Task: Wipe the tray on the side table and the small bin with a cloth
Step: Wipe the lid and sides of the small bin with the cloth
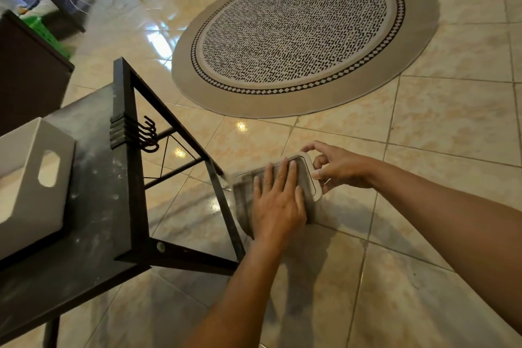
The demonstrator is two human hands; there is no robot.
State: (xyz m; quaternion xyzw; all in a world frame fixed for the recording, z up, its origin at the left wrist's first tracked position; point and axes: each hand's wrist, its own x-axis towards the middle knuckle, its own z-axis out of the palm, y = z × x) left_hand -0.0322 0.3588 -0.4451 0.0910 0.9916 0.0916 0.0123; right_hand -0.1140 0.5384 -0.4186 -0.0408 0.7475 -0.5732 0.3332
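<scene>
Wiping the small bin (309,178), lower centre.
Left hand (278,203) presses flat (cloth (243,200) underneath); right hand (339,168) pinches the rim; steady it.

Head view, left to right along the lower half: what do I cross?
White box on the side table → black hooks → left hand flat on the small bin → right hand at its rim.
</scene>
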